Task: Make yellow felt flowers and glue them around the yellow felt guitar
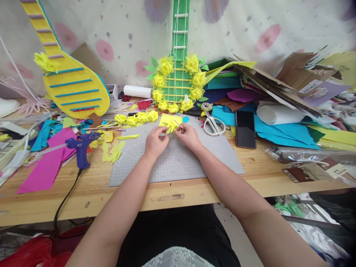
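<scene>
Over the grey cutting mat, both hands meet around a small yellow paper flower. My left hand pinches the flower's left side with curled fingers. Between the fingers of my right hand is a thin pale stick, its tip at the petals. A flat yellow paper piece lies just behind the flower. To the left stands a row of finished yellow paper flowers. Scissors with white handles rest right of my right hand.
A blue glue gun stands at left by pink paper. A green paper instrument ringed with yellow flowers and a yellow one lean at the back. A phone lies right, before stacked paper and cardboard.
</scene>
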A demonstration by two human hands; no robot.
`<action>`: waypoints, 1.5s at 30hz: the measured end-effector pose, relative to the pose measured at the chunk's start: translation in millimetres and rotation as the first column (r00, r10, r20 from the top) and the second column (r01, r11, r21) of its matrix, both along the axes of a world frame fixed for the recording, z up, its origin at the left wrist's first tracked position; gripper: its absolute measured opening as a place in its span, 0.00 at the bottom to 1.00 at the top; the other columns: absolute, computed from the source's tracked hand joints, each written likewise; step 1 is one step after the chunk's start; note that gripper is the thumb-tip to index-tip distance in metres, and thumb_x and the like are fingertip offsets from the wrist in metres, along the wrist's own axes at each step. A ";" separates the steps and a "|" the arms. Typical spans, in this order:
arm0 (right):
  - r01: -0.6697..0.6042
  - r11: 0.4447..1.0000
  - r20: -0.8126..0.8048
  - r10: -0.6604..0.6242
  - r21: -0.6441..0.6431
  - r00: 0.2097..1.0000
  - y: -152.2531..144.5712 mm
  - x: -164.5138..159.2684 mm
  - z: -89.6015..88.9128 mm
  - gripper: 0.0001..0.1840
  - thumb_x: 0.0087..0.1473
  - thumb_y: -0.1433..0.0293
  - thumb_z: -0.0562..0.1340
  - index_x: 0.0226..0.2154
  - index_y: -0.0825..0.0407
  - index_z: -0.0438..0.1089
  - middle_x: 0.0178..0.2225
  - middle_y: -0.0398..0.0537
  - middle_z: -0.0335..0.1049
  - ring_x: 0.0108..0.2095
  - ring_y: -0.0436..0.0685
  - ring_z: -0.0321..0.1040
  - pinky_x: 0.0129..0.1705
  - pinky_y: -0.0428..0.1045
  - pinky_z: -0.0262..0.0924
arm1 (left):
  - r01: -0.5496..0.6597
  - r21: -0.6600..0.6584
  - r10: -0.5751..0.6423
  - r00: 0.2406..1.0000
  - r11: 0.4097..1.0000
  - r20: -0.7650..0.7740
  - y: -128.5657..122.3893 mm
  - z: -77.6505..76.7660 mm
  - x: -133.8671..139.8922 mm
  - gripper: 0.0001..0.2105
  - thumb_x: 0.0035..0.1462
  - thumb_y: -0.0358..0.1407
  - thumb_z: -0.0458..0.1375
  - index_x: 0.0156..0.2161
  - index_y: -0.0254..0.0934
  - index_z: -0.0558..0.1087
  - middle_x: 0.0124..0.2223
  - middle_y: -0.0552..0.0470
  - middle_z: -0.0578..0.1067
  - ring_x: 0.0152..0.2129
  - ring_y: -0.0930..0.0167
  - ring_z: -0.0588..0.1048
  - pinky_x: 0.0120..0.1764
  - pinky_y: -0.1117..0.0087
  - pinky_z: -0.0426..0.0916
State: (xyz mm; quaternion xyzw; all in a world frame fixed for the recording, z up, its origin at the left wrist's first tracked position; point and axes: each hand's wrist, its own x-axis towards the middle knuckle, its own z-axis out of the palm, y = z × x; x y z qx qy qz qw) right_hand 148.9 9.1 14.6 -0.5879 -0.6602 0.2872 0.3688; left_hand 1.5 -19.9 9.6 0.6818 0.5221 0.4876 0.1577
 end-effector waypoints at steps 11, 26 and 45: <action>-0.008 1.000 0.002 0.008 0.010 1.000 0.4 -1.0 -1.6 0.05 0.41 0.66 0.57 0.22 0.51 0.62 0.17 0.37 0.53 0.20 0.48 0.49 0.25 0.45 0.44 | -0.034 -0.031 0.034 0.999 0.999 0.022 0.1 0.8 -0.4 0.11 0.48 0.26 0.53 0.37 0.36 0.73 0.39 0.49 0.75 0.33 0.73 0.74 0.30 0.74 0.73; -0.005 1.000 0.011 0.005 0.009 1.000 0.0 -0.6 -1.4 0.05 0.41 0.66 0.57 0.23 0.51 0.62 0.17 0.36 0.53 0.20 0.48 0.49 0.26 0.45 0.45 | -0.018 -0.033 0.020 0.998 0.999 0.056 -1.9 2.8 0.0 0.12 0.44 0.25 0.55 0.37 0.35 0.73 0.38 0.49 0.75 0.33 0.73 0.74 0.30 0.74 0.73; -0.005 1.000 0.004 0.005 0.005 1.000 0.2 -1.9 0.5 0.05 0.41 0.66 0.57 0.22 0.51 0.61 0.16 0.36 0.52 0.20 0.48 0.49 0.26 0.45 0.45 | -0.012 -0.018 0.012 0.999 1.000 0.032 -3.7 3.7 1.0 0.11 0.46 0.26 0.54 0.36 0.36 0.73 0.38 0.50 0.75 0.33 0.73 0.74 0.31 0.74 0.73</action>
